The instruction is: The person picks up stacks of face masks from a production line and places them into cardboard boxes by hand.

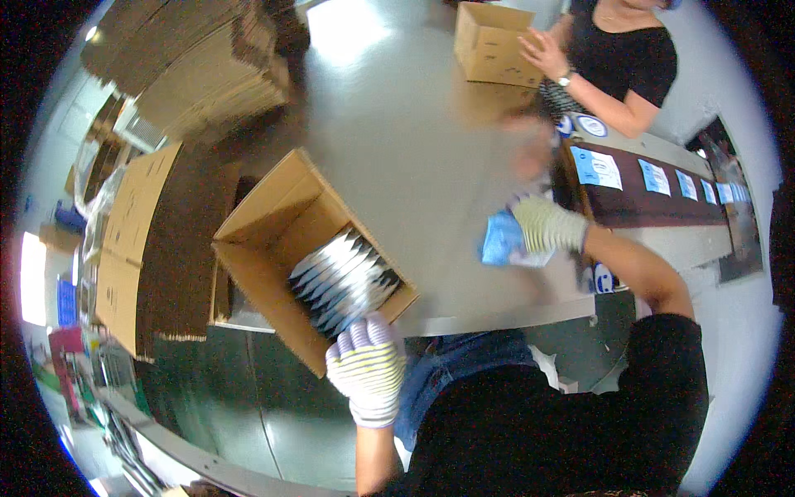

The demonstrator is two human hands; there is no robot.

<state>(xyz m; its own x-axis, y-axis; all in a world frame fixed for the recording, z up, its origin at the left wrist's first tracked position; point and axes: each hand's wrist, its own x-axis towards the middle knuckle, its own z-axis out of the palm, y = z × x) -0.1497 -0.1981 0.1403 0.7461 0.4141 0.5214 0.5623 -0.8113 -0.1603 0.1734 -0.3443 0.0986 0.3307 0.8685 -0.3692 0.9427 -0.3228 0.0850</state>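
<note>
An open cardboard carton (273, 286) sits tilted at the table's near left edge, with a row of silver and dark pouches (344, 277) standing inside it. My left hand (368, 373), in a striped knit glove, is at the carton's near corner. Its fingers are bent together by the nearest pouches; whether they grip a pouch or the carton wall is hidden. Over the table to the right, my gloved right hand (551, 225) holds a blue and white pouch (503, 238), slightly blurred.
A conveyor belt (654, 203) at right carries spaced blue and white pouches (598, 168). Across the grey table (389, 141), a co-worker's hand (545, 56) touches another open carton (497, 50). Stacks of flattened cartons (132, 240) stand at left and far left.
</note>
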